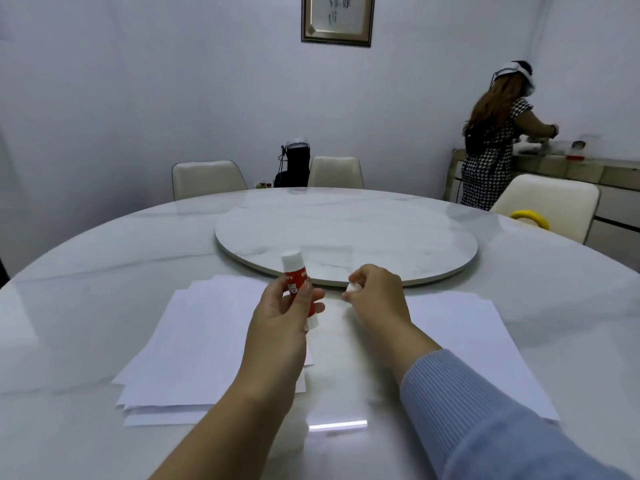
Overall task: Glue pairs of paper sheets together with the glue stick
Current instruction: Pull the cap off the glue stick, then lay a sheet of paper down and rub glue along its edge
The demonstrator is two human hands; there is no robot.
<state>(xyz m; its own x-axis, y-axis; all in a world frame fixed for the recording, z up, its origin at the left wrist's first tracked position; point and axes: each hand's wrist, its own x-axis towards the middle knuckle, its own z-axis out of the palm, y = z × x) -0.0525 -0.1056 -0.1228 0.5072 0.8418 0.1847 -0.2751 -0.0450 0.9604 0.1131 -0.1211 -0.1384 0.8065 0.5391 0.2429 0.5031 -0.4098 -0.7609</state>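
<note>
My left hand (280,313) grips a red and white glue stick (297,279), tilted, with its white glue end pointing up and away. My right hand (375,296) is closed around a small white cap (352,288), held just right of the stick. A loose stack of white paper sheets (187,348) lies on the table under my left arm. Another white sheet (478,341) lies to the right, partly covered by my blue-sleeved right arm.
A round marble table (86,306) carries a raised turntable (346,230) just beyond my hands. Cream chairs (207,178) stand around the far side. A yellow ring (530,218) sits at the right edge. A person (495,143) stands at a counter, back right.
</note>
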